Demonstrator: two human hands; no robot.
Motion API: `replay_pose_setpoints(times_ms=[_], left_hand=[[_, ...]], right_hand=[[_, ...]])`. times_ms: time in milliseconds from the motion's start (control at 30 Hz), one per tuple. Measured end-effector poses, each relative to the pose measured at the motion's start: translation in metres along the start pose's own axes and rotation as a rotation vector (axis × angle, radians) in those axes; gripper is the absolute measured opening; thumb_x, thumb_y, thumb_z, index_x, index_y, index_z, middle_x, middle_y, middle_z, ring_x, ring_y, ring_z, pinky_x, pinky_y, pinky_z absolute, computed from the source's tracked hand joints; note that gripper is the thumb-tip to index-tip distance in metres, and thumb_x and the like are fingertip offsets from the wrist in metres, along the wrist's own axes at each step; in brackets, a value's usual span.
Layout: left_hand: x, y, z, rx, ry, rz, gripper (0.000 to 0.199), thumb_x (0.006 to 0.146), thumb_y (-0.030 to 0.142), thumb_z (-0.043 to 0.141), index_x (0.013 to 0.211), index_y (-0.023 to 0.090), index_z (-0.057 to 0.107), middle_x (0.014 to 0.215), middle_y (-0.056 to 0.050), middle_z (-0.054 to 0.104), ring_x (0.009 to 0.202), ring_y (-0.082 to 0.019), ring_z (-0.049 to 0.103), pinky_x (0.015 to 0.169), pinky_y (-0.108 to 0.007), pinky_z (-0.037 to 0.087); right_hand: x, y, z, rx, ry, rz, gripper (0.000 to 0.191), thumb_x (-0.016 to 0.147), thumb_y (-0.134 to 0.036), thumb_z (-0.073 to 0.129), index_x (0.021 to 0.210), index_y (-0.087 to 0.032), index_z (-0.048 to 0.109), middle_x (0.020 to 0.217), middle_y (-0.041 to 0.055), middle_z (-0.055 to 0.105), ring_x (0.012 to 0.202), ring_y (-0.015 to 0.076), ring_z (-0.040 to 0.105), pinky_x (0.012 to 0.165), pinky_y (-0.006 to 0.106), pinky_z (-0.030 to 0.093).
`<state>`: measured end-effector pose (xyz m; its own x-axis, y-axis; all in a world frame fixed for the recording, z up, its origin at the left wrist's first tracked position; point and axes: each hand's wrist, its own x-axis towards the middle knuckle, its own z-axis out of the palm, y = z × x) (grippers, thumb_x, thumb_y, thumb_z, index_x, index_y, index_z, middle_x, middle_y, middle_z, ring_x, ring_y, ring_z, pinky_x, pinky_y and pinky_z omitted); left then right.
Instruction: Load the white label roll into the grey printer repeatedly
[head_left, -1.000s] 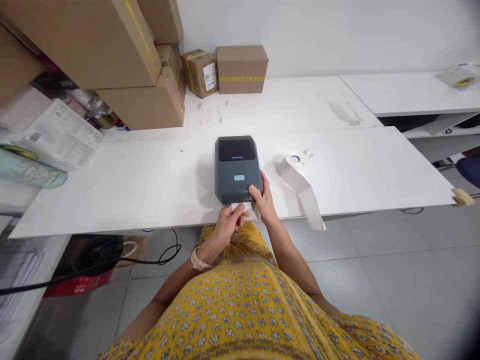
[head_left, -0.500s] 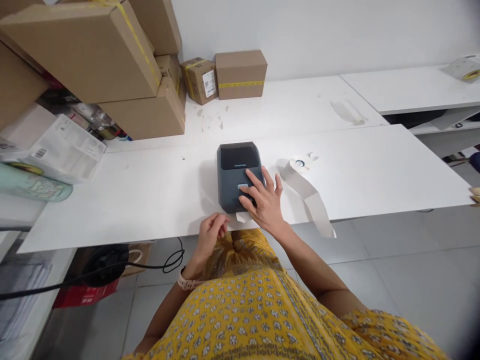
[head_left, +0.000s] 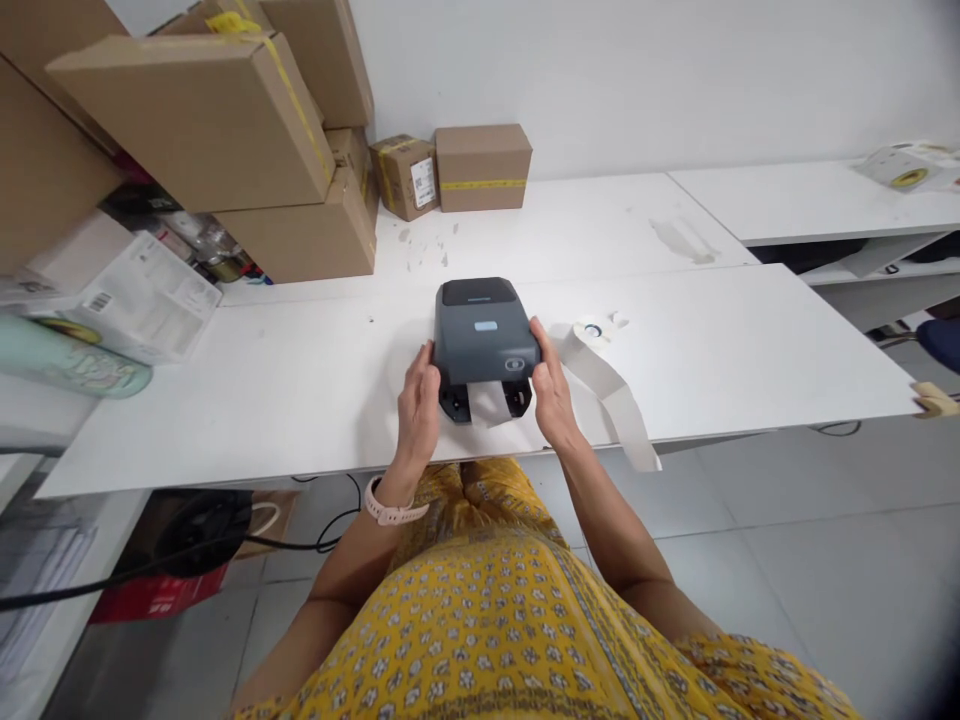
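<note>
A dark grey label printer (head_left: 480, 335) sits near the front edge of the white table (head_left: 300, 400), its lid lifted at the front. Under the raised lid a white paper strip (head_left: 489, 403) shows between black inner parts. My left hand (head_left: 420, 405) grips the lid's left side, and my right hand (head_left: 553, 390) grips its right side. To the right of the printer lies a small label roll (head_left: 592, 332) with a long unrolled strip (head_left: 619, 400) that hangs over the front edge.
Stacked cardboard boxes (head_left: 195, 130) stand at the back left, with two smaller boxes (head_left: 484, 167) beside them against the wall. A mint bottle (head_left: 82, 355) and a white box (head_left: 146, 300) are at the far left. Another roll (head_left: 911, 168) lies at the far right.
The printer's lid has risen at its front. My right hand has gone from the lid's top to its right side, and my left hand has come up to its left side.
</note>
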<state>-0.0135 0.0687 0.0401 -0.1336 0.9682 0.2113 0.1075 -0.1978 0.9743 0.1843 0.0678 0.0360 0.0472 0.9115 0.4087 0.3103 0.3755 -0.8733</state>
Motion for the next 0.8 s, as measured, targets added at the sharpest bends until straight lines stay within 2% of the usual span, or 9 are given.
replay_pose_setpoints(times_ms=[167,267,400,467,567,633,700,767,800], left_hand=[[0.049,-0.008,0.006,-0.015,0.097,0.129,0.045,0.099,0.048,0.049,0.136,0.026,0.06,0.144,-0.007,0.061,0.139,-0.023,0.052,0.122,-0.042,0.034],[0.069,-0.03,0.015,0.091,0.061,0.025,0.05,0.089,0.032,0.065,0.138,0.026,0.057,0.148,-0.008,0.057,0.142,-0.027,0.048,0.122,-0.046,0.033],[0.074,-0.056,0.024,0.149,-0.058,-0.105,0.07,0.079,0.017,0.066,0.146,0.023,0.047,0.149,-0.009,0.056,0.139,-0.028,0.051,0.12,-0.046,0.038],[0.072,-0.062,0.025,0.146,-0.067,-0.119,0.074,0.078,0.016,0.064,0.148,0.023,0.044,0.151,-0.01,0.055,0.136,-0.027,0.054,0.118,-0.045,0.04],[0.069,-0.059,0.022,0.166,-0.058,-0.157,0.076,0.079,0.019,0.064,0.151,0.021,0.04,0.15,-0.013,0.055,0.132,-0.028,0.058,0.114,-0.046,0.044],[0.068,-0.053,0.021,0.221,-0.057,-0.172,0.075,0.079,0.021,0.065,0.15,0.021,0.041,0.148,-0.013,0.057,0.131,-0.029,0.059,0.113,-0.046,0.044],[0.067,-0.046,0.02,0.3,-0.056,-0.166,0.073,0.079,0.022,0.065,0.148,0.021,0.044,0.145,-0.013,0.06,0.131,-0.03,0.059,0.112,-0.046,0.044],[0.067,-0.042,0.02,0.362,-0.057,-0.157,0.071,0.079,0.023,0.065,0.148,0.024,0.045,0.143,-0.011,0.062,0.129,-0.031,0.061,0.11,-0.046,0.046],[0.067,-0.042,0.021,0.378,-0.058,-0.156,0.071,0.08,0.024,0.065,0.148,0.024,0.045,0.142,-0.01,0.063,0.127,-0.031,0.062,0.109,-0.046,0.046]], right_hand=[[0.07,-0.013,0.007,-0.091,0.068,-0.175,0.068,0.1,-0.068,0.021,0.161,-0.038,0.012,0.17,0.0005,0.021,0.158,0.0286,0.018,0.129,0.055,0.017],[0.12,-0.011,0.015,-0.135,0.127,-0.235,0.069,0.101,-0.068,0.018,0.161,-0.039,0.0,0.17,0.0012,0.017,0.158,0.0279,0.016,0.128,0.055,0.022],[0.174,-0.006,0.018,-0.155,0.138,-0.213,0.074,0.1,-0.07,0.02,0.161,-0.035,-0.003,0.167,0.0055,0.022,0.157,0.0267,0.021,0.126,0.052,0.027],[0.182,-0.007,0.014,-0.207,0.178,-0.229,0.075,0.1,-0.069,0.026,0.161,-0.032,0.002,0.166,0.0075,0.024,0.157,0.0268,0.021,0.126,0.051,0.027],[0.164,-0.01,0.007,-0.358,0.217,-0.307,0.059,0.105,-0.053,0.028,0.158,-0.028,0.023,0.16,0.01,0.037,0.153,0.028,0.031,0.122,0.052,0.032],[0.142,-0.01,0.006,-0.456,0.049,-0.31,0.046,0.106,-0.037,0.03,0.147,-0.024,0.045,0.145,0.0108,0.057,0.138,0.0279,0.052,0.115,0.049,0.041],[0.124,-0.005,0.009,-0.58,-0.292,-0.275,0.038,0.102,-0.023,0.037,0.13,-0.021,0.063,0.125,0.0099,0.072,0.119,0.0265,0.066,0.11,0.045,0.045],[0.115,0.0,0.015,-0.721,-0.655,-0.262,0.037,0.097,-0.014,0.042,0.121,-0.019,0.07,0.119,0.0098,0.076,0.114,0.0259,0.069,0.115,0.045,0.038],[0.114,0.003,0.018,-0.781,-0.786,-0.262,0.038,0.095,-0.011,0.043,0.12,-0.018,0.071,0.12,0.0106,0.076,0.117,0.0262,0.068,0.119,0.047,0.032]])
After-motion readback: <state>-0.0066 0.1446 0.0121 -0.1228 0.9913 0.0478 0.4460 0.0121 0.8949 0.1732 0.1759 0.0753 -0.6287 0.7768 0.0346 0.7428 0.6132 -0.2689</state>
